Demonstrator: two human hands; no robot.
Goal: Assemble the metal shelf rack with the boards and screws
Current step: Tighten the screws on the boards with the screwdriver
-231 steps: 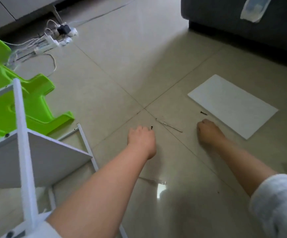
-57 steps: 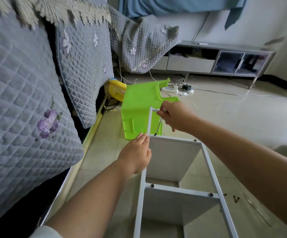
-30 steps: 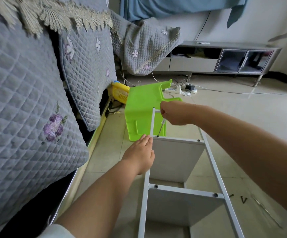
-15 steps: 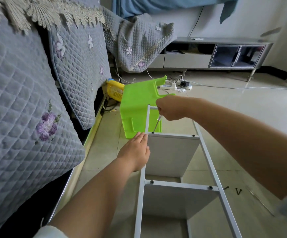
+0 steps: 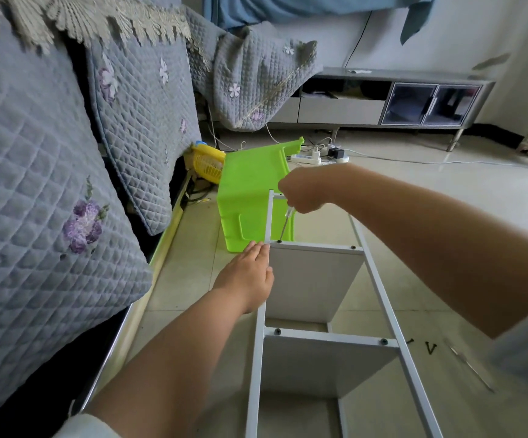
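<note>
- The white metal shelf rack (image 5: 382,298) lies on its side on the tiled floor (image 5: 445,191), with two white boards (image 5: 313,279) already sitting between the rails, dark screw heads showing at the corners.
- Right hand (image 5: 303,192) is up at the far left corner, fingers curled tight round a thin screwdriver (image 5: 285,227) whose tip lands on the screw (image 5: 279,241) in the top board's left corner.
- Left hand (image 5: 246,276) lies flat along the left rail (image 5: 261,311) just below that corner, fingers straight and together, tips touching the rail.
- Tight on the left: a sofa with a grey quilted cover (image 5: 51,184) runs right alongside, only a narrow strip of floor between it and the rail.
- A lime green plastic stool (image 5: 250,184), tipped over, sits right against the far end of the rack.
- Way more room on the right, open tile out to the TV cabinet (image 5: 382,102).
- A couple of loose screws (image 5: 430,347) and a thin metal rod-like tool (image 5: 471,368) lie on the floor just beside the right rail.
</note>
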